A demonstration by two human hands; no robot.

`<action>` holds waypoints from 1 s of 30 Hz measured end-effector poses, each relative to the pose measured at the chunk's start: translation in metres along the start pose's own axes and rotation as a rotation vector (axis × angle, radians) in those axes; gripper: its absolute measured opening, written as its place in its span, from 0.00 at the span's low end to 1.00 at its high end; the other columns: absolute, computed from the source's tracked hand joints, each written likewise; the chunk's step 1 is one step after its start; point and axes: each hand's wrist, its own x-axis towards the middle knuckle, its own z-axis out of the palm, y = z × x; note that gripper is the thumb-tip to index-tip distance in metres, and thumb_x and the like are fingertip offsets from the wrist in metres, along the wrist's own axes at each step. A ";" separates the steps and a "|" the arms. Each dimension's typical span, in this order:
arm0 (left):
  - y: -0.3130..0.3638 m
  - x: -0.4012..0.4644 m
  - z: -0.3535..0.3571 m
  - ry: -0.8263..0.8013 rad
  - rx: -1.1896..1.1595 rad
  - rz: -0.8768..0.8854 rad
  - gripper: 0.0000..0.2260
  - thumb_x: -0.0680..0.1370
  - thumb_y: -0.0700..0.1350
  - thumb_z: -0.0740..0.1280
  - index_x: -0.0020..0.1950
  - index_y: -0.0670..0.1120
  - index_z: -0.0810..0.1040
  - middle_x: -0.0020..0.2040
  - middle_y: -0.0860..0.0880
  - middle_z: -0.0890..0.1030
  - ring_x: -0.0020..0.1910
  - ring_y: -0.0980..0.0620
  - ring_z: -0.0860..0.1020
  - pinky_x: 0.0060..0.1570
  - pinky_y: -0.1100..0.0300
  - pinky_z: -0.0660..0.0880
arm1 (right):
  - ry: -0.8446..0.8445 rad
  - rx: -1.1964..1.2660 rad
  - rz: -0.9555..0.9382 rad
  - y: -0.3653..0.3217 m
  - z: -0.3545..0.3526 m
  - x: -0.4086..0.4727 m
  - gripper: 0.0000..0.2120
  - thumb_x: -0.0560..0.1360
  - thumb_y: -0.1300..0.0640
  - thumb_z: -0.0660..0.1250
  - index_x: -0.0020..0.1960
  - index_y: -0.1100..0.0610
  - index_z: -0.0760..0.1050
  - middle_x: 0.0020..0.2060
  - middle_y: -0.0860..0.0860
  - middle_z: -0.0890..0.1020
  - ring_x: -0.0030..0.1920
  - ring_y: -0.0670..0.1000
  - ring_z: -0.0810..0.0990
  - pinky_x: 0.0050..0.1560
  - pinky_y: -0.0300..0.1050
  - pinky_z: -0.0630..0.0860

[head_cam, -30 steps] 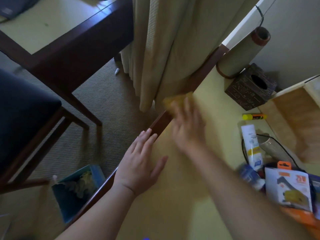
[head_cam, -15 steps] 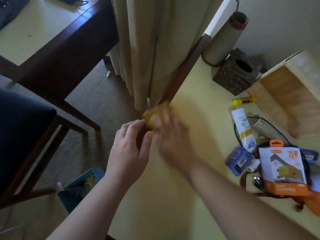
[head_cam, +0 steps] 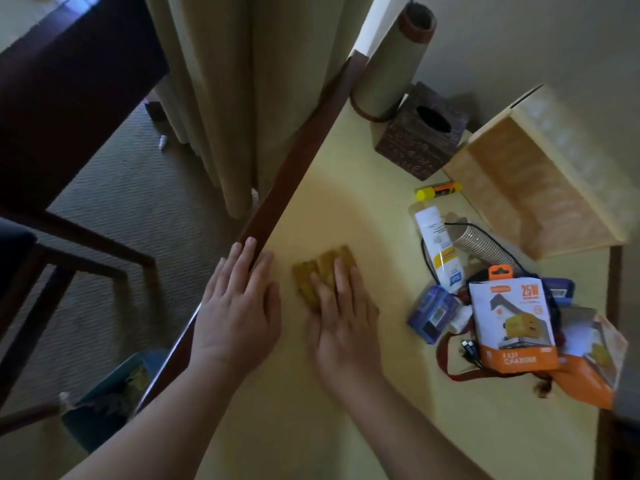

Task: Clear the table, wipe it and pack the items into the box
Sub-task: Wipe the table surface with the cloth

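Observation:
My right hand (head_cam: 343, 313) presses flat on a folded yellow cloth (head_cam: 320, 271) on the pale yellow table (head_cam: 311, 410). My left hand (head_cam: 239, 303) lies flat beside it, its fingers over the table's dark wooden left edge (head_cam: 298, 150). An open cardboard box (head_cam: 533, 188) lies on its side at the back right. Items are heaped at the right: a white tube (head_cam: 438, 249), a yellow marker (head_cam: 438, 191), a paper cup (head_cam: 485, 242), a blue packet (head_cam: 431, 313), an orange charger package (head_cam: 512, 327) and cables.
A dark patterned tissue box (head_cam: 420, 133) and a rolled mat (head_cam: 391, 60) stand at the table's back. A curtain (head_cam: 221, 91) hangs left of the table. On the carpet below sit a blue bin (head_cam: 110, 400), a chair (head_cam: 20, 271) and another table (head_cam: 69, 81).
My right hand has dragged the cloth from the table's left edge back toward me and rightward onto the surface. My left hand has uncurled from the edge and now lies flat.

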 end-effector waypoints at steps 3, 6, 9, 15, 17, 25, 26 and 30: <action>-0.002 0.003 0.006 0.020 0.027 0.004 0.24 0.83 0.52 0.60 0.78 0.46 0.70 0.82 0.41 0.64 0.83 0.43 0.58 0.83 0.52 0.46 | -0.034 0.014 0.013 0.025 -0.005 0.047 0.26 0.83 0.46 0.57 0.81 0.46 0.64 0.85 0.56 0.55 0.84 0.62 0.54 0.78 0.60 0.58; -0.004 0.003 0.006 0.025 0.027 0.012 0.24 0.83 0.52 0.60 0.79 0.46 0.70 0.83 0.41 0.63 0.84 0.44 0.57 0.83 0.52 0.47 | -0.096 -0.008 0.291 0.049 -0.026 0.149 0.28 0.86 0.47 0.50 0.85 0.44 0.52 0.86 0.55 0.45 0.84 0.59 0.43 0.83 0.60 0.45; -0.002 0.003 0.000 0.019 0.020 0.015 0.24 0.83 0.51 0.61 0.78 0.44 0.72 0.82 0.41 0.64 0.84 0.43 0.57 0.83 0.47 0.51 | -0.080 0.032 0.374 0.058 -0.028 0.146 0.28 0.85 0.46 0.47 0.85 0.44 0.49 0.86 0.53 0.43 0.84 0.56 0.40 0.83 0.58 0.42; 0.002 0.003 -0.004 0.000 0.014 -0.018 0.24 0.83 0.52 0.61 0.78 0.45 0.72 0.83 0.41 0.64 0.84 0.42 0.57 0.82 0.45 0.52 | -0.048 -0.010 0.298 0.042 -0.013 0.032 0.28 0.84 0.45 0.52 0.83 0.47 0.58 0.85 0.56 0.52 0.84 0.61 0.50 0.81 0.59 0.53; 0.001 0.003 -0.002 0.008 0.013 -0.009 0.24 0.83 0.51 0.61 0.78 0.45 0.73 0.82 0.41 0.64 0.83 0.42 0.58 0.82 0.45 0.53 | -0.073 -0.021 0.334 0.061 -0.019 0.070 0.27 0.84 0.45 0.51 0.83 0.44 0.56 0.86 0.54 0.48 0.84 0.58 0.46 0.82 0.58 0.48; -0.004 0.003 0.006 0.015 0.024 -0.013 0.23 0.84 0.53 0.59 0.79 0.48 0.69 0.83 0.44 0.62 0.84 0.45 0.56 0.83 0.51 0.47 | -0.002 -0.078 0.499 -0.001 -0.001 0.021 0.30 0.85 0.48 0.53 0.85 0.52 0.55 0.83 0.66 0.52 0.82 0.70 0.50 0.80 0.66 0.52; -0.005 0.002 0.007 0.022 0.015 -0.011 0.23 0.84 0.53 0.59 0.79 0.48 0.69 0.83 0.44 0.62 0.84 0.45 0.56 0.83 0.50 0.48 | -0.011 -0.077 0.443 -0.011 0.001 0.007 0.30 0.85 0.47 0.55 0.85 0.53 0.56 0.83 0.66 0.53 0.82 0.71 0.51 0.80 0.66 0.51; -0.008 0.002 0.010 0.046 -0.015 0.005 0.23 0.83 0.52 0.59 0.78 0.48 0.70 0.83 0.44 0.64 0.84 0.44 0.57 0.83 0.48 0.52 | -0.056 -0.059 0.275 0.024 -0.012 0.064 0.29 0.86 0.48 0.56 0.85 0.47 0.55 0.85 0.61 0.50 0.83 0.67 0.49 0.81 0.64 0.49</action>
